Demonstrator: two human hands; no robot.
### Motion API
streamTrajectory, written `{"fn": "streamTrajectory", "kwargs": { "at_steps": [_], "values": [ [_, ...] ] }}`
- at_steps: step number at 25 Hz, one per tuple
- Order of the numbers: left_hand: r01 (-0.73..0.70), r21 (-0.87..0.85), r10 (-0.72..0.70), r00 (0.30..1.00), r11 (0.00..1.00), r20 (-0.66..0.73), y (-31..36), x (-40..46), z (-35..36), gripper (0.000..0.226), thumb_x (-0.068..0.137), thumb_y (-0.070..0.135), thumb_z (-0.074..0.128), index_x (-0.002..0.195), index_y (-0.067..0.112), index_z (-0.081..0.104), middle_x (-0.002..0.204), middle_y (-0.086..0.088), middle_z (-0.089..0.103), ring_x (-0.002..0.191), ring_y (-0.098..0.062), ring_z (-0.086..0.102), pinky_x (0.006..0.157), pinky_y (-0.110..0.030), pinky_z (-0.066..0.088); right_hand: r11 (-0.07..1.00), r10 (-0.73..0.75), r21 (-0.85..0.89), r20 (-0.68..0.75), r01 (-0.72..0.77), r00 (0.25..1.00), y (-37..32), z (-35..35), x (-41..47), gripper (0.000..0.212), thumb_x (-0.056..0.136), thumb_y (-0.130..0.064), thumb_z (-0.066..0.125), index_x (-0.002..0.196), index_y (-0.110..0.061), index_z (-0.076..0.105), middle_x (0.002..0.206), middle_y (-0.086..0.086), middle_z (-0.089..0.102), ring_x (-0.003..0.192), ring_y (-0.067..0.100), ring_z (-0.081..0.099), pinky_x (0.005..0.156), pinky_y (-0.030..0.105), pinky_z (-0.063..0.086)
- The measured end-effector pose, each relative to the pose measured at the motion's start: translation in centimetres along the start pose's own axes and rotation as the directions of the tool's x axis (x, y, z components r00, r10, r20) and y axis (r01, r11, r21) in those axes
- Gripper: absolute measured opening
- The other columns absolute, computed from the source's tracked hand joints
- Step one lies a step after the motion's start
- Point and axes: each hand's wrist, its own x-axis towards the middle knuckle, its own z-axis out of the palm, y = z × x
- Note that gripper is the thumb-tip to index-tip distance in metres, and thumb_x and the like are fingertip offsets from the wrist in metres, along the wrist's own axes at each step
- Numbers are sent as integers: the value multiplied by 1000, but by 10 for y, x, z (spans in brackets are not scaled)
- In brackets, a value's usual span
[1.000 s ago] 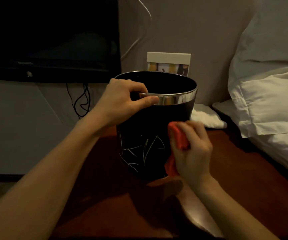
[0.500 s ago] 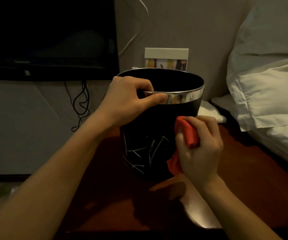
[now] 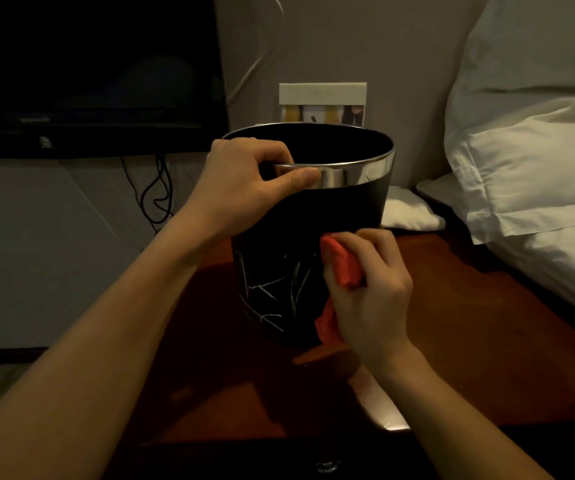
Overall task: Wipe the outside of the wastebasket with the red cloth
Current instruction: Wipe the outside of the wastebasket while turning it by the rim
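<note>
Both bare forearms reach forward from the bottom of the view. The left hand (image 3: 244, 183) grips the wastebasket (image 3: 279, 237) rim, thumb outside and fingers (image 3: 272, 152) curled over the edge. Lower, the right hand (image 3: 372, 296) clutches the bunched red cloth (image 3: 343, 268) against the side wall.

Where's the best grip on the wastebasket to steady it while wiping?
The wastebasket's metal rim band, from above on its near-left. The top is open, so fingers hook inside with the thumb outside, as the left hand does, leaving the wall clear.
</note>
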Motion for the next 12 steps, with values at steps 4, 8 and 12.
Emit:
{"fn": "streamTrajectory", "kwargs": {
  "at_steps": [4, 8, 12],
  "values": [
    [1, 8, -1, 1000, 1000, -23, 0, -1, 1, 38, 80, 59, 61, 73, 23, 66, 67, 11, 56, 66, -2, 53, 70, -35, 42, 999, -24, -32, 117, 28, 993, 6, 3, -25, 27, 91, -23, 69, 111, -6, 72, 107, 6, 61, 86, 15, 60, 67, 28, 53],
    [-3, 49, 6, 999, 999, -47, 4, -2, 3, 41, 79, 64, 56, 73, 25, 66, 68, 11, 58, 68, -2, 53, 76, -38, 40, 1000, 5, -2, -10, -5, 1000, 0, -6, 10, 23, 91, -15, 72, 110, -1, 72, 105, 11, 62, 91, 8, 55, 79, 9, 43],
    [-7, 53, 8, 999, 999, -34, 6, -1, 2, 41, 78, 67, 53, 75, 28, 67, 69, 11, 60, 68, 0, 54, 75, -37, 41, 1000, -29, -7, 13, 29, 999, -4, 1, 7, 26, 91, -16, 71, 112, 0, 71, 107, 11, 61, 92, 8, 54, 78, 12, 45]
  ]
}}
